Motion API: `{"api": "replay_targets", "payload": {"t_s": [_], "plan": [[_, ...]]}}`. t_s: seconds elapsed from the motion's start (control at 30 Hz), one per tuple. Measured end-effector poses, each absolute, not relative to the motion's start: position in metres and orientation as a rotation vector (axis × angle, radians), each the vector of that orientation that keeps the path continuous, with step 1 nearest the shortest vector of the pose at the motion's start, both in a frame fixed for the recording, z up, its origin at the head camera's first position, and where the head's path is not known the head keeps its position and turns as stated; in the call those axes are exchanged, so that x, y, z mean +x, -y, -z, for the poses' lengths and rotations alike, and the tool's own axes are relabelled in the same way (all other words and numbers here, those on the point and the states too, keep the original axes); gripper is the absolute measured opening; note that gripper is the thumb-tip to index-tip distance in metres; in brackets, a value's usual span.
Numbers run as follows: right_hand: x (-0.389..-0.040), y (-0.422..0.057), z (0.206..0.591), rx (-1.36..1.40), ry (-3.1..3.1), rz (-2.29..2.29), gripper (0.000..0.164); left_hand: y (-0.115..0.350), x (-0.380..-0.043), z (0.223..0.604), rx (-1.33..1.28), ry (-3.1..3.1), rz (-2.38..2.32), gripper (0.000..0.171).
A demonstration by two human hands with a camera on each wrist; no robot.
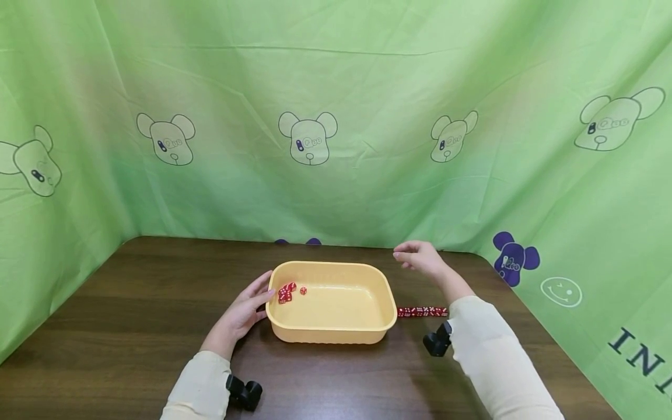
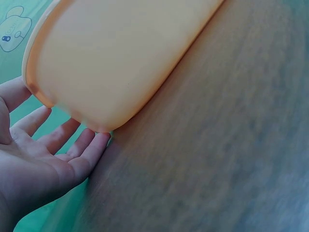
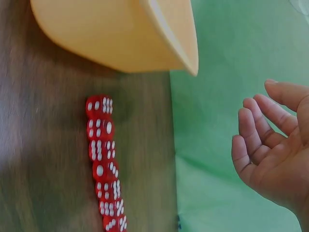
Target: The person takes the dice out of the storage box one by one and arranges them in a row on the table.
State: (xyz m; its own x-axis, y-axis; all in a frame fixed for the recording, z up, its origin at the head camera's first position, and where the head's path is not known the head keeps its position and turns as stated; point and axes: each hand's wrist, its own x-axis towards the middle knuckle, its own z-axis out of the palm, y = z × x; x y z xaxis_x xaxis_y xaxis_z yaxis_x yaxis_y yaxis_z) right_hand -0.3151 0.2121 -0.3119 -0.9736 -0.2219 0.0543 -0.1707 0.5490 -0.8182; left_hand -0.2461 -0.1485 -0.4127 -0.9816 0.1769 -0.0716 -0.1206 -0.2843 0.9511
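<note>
A yellow plastic basin (image 1: 331, 335) sits upright on the table, with several red dice (image 1: 285, 293) inside at its left end. My left hand (image 1: 244, 312) holds that end, thumb over the rim; in the left wrist view its fingertips (image 2: 100, 137) touch the outer wall. Beyond the basin's right end my right hand (image 1: 422, 258) is raised, its fingers loosely bent with nothing between them. A straight row of red dice with white pips (image 3: 100, 150) lies on the table beside the basin's right end, below the right hand.
The brown wooden table (image 1: 131, 326) has a green curtain (image 1: 367, 192) with bear prints behind it and at both sides. Black camera mounts, one at the left wrist (image 1: 244, 392) and one at the right wrist (image 1: 438, 339), hang below the sleeves.
</note>
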Motion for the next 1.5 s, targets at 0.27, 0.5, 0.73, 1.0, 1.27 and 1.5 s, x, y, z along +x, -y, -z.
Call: {"api": "replay_targets", "payload": {"t_s": [0.27, 0.5, 0.73, 1.0, 1.27, 1.5], "plan": [[-0.323, -0.185, 0.313, -0.387, -2.647, 1.484, 0.029, 0.149, -0.245, 0.411, 0.069, -1.755, -2.373, 0.054], [-0.321, -0.158, 0.309, -0.417, -2.619, 1.486, 0.025, 0.149, -0.245, 0.410, 0.063, -1.751, -2.374, 0.054], [-0.319, -0.131, 0.308, -0.466, -2.573, 1.513, 0.024, 0.150, -0.245, 0.409, 0.061, -1.746, -2.377, 0.053], [-0.319, -0.102, 0.318, -0.494, -2.533, 1.499, 0.023, 0.149, -0.246, 0.410, 0.060, -1.747, -2.386, 0.053], [-0.306, -0.077, 0.319, -0.525, -2.498, 1.475, 0.022, 0.148, -0.246, 0.411, 0.071, -1.751, -2.388, 0.054], [-0.313, -0.061, 0.339, -0.545, -2.471, 1.496, 0.019, 0.148, -0.246, 0.411, 0.063, -1.743, -2.386, 0.053]]}}
